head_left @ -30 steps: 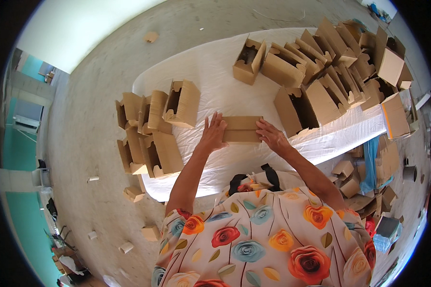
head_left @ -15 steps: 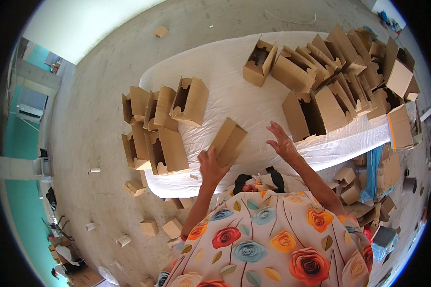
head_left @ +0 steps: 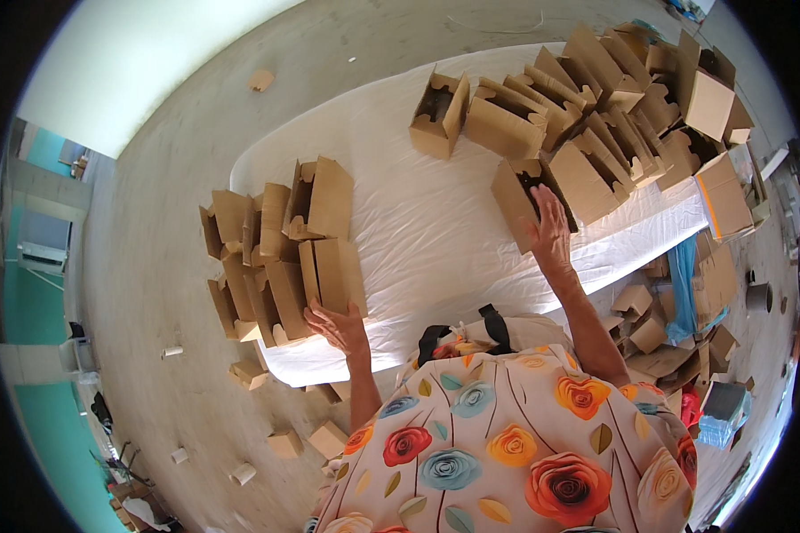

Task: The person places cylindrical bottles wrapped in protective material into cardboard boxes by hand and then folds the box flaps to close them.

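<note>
- L hand [head_left: 340, 329]: over table's L end, nr side; thumb & fingers parted, at near end of a shut-topped brown box [head_left: 338, 271]. Can't tell if it grips or just touches.
- That box: on table's L end, inner side of the L boxes; table's near edge lies a bit nearer the body.
- R hand [head_left: 551, 229]: over table's R half, nr near edge; fingers out, thumb apart, overlapping an open-topped box [head_left: 512, 202]. Contact unclear.
- White-covered table [head_left: 409, 249]: wide strip of bare cover btwn the two box groups, from far edge twd near edge; side-to-side room btwn the hands there.
- L boxes [head_left: 327, 197]: packed close on table's L end, mostly open-topped; outer ones nr its L edge.
- R boxes [head_left: 507, 129]: leaning rows, table's far edge to R end, tight gaps; little room there.
- Floral garment [head_left: 471, 426]: body at table's near side, hiding part of that edge.
- Off table's R near edge: cdbd pile [head_left: 651, 333] w/ blue plastic [head_left: 683, 284].
- Off table's L near corner: small cdbd boxes [head_left: 284, 443] on floor [head_left: 169, 266].
</note>
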Demonstrator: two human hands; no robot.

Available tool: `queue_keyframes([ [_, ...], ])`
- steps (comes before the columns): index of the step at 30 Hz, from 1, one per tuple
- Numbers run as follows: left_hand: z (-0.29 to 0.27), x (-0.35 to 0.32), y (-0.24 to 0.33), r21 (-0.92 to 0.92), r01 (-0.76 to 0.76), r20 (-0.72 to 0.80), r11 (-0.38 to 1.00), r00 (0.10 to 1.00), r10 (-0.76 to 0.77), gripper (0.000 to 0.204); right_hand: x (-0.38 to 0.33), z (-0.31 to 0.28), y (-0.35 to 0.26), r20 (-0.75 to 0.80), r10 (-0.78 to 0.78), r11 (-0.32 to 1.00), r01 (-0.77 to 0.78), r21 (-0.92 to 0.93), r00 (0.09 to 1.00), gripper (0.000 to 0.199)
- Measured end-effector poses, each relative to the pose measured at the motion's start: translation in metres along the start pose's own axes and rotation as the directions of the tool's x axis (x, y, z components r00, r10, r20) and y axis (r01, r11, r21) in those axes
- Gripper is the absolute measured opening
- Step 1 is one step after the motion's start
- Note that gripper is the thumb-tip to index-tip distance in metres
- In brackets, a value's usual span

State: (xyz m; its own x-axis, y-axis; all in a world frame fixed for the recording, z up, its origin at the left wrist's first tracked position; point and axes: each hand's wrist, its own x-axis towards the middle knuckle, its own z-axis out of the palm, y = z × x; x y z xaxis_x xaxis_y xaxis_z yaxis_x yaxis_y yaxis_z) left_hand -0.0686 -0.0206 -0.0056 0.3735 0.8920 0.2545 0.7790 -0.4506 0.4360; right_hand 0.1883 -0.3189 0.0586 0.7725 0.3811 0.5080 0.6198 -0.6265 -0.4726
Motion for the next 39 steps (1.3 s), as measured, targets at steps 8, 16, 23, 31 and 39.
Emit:
queue_keyframes([
  [8, -0.021, -0.004, 0.056, -0.057, -0.459, -0.062, 0.887, 0.888, 0.455, 0.065, -0.025, 0.010, 0.016, 0.306, 0.161, 0.977, -0.107, -0.186, 0.938, 0.018],
  [16, -0.007, -0.019, 0.178, -0.736, -0.542, 0.149, 0.406, 0.455, 0.878, 0.025, -0.036, 0.033, -0.015, 0.362, -0.396, 0.917, 0.339, 0.211, 0.844, 0.014],
  [23, 0.022, -0.006, 0.164, -0.217, -0.739, 0.347, 0.637, 0.552, 0.758, 0.034, -0.018, 0.020, -0.020, 0.325, -0.166, 0.945, 0.056, 0.322, 0.931, 0.019],
  [31, 0.020, 0.004, 0.127, -0.053, -0.649, 0.455, 0.759, 0.661, 0.597, 0.060, 0.004, 0.031, -0.013, 0.529, 0.098, 0.949, -0.239, 0.205, 0.843, 0.026],
  [39, 0.033, 0.004, 0.125, -0.059, -0.547, 0.501, 0.835, 0.708, 0.499, 0.069, 0.031, 0.024, -0.003, 0.410, 0.266, 0.777, -0.446, 0.444, 0.872, 0.017],
])
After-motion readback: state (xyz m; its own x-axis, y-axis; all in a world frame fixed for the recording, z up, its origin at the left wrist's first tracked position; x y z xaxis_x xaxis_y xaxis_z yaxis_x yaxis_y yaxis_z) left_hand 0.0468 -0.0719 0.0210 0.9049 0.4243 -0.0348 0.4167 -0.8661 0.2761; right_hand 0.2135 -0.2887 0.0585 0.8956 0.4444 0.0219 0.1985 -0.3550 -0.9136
